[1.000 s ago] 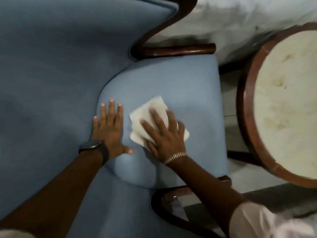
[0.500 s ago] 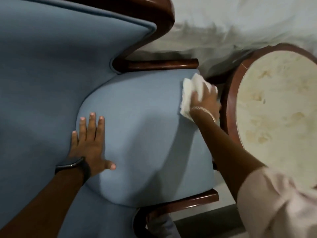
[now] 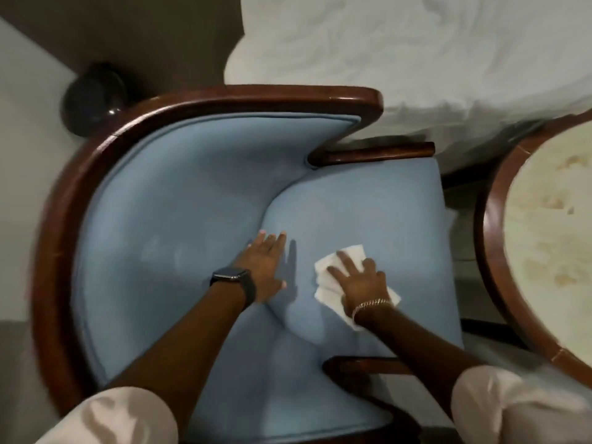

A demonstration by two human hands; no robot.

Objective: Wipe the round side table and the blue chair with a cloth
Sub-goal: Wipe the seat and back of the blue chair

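The blue chair (image 3: 368,206) fills the middle of the view, with a curved dark wood frame and a padded seat. My right hand (image 3: 360,285) presses a folded white cloth (image 3: 326,274) flat on the middle of the seat, fingers spread over it. My left hand (image 3: 264,267), with a dark watch on the wrist, lies flat and open at the seat's left edge, where it meets the backrest. The round side table (image 3: 490,251), with a wood rim and a pale stained top, stands to the right of the chair.
A bed with white sheets (image 3: 416,52) lies behind the chair and table. A dark round object (image 3: 93,94) sits on the floor at the back left of the chair. Wood armrests (image 3: 378,153) flank the seat. A narrow floor gap separates chair and table.
My right hand has slid the cloth from the seat's far right corner back to the middle of the seat. The view has pulled back, showing the whole chair. My left hand stays flat.
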